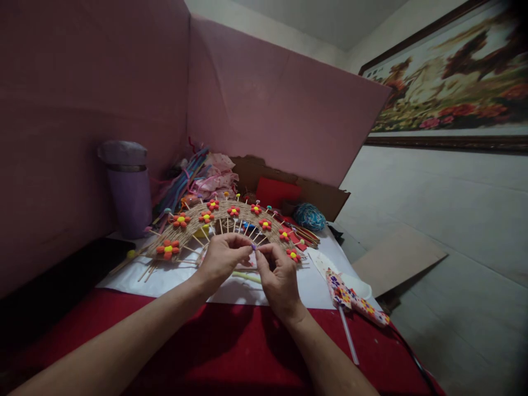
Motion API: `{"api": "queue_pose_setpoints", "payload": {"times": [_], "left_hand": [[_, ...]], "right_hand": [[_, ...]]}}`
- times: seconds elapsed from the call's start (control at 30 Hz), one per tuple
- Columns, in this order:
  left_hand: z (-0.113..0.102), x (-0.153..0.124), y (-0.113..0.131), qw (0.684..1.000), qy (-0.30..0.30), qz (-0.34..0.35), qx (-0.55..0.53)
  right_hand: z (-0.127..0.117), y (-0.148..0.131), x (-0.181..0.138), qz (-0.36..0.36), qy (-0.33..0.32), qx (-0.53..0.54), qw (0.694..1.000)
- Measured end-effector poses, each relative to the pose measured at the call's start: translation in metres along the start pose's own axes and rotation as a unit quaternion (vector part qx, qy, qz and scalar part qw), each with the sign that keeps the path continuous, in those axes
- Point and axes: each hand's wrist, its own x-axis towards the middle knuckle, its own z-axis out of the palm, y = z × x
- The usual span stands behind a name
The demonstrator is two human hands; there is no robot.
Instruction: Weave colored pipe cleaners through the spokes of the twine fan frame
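Note:
Between the fingertips of both hands is a small purple piece (253, 247), too small to tell its exact kind. My left hand (225, 256) pinches it from the left. My right hand (277, 272) closes on it from the right, thumb and forefinger together. Just behind the hands stands a twine-wrapped arch (220, 212) with thin sticks fanning from its inner and outer edges. Red and orange flowers with yellow centres, such as the orange flower (168, 249) at lower left, sit along it. Small coloured tips cap the outer sticks. The hands hide part of the arch's inside.
White paper (136, 278) covers part of the red tablecloth (185, 346). A flower-patterned glue gun (357, 302) lies at right, its cord running off the front. A purple cup (130, 192) stands at left. Blue yarn (309, 216) and pipe cleaners (187, 179) sit behind, before pink panels.

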Motion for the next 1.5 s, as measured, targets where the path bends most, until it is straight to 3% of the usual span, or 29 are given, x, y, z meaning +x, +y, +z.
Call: {"api": "queue_pose_setpoints", "payload": {"times": [0.23,0.37,0.47,0.7,1.07,1.5], "left_hand": [[-0.005,0.003,-0.004,0.973,-0.071,-0.093,-0.198],[-0.006,0.004,-0.005,0.959,-0.121,-0.102,-0.237],[-0.005,0.003,-0.004,0.950,-0.144,-0.109,-0.256],[-0.006,0.002,-0.005,0.944,-0.141,-0.172,-0.242],[-0.008,0.005,-0.002,0.980,-0.140,-0.077,-0.116],[-0.017,0.008,0.006,0.979,-0.170,-0.106,-0.043]], "right_hand": [[0.002,0.001,0.004,0.065,0.008,0.156,0.986],[0.002,0.004,0.009,0.161,-0.025,0.303,0.939],[0.001,0.005,0.012,0.195,-0.037,0.351,0.915],[-0.001,0.006,0.012,0.163,0.003,0.298,0.941],[-0.003,0.000,0.012,0.141,0.004,0.232,0.963],[-0.003,0.007,0.008,0.040,-0.020,0.127,0.991]]}}
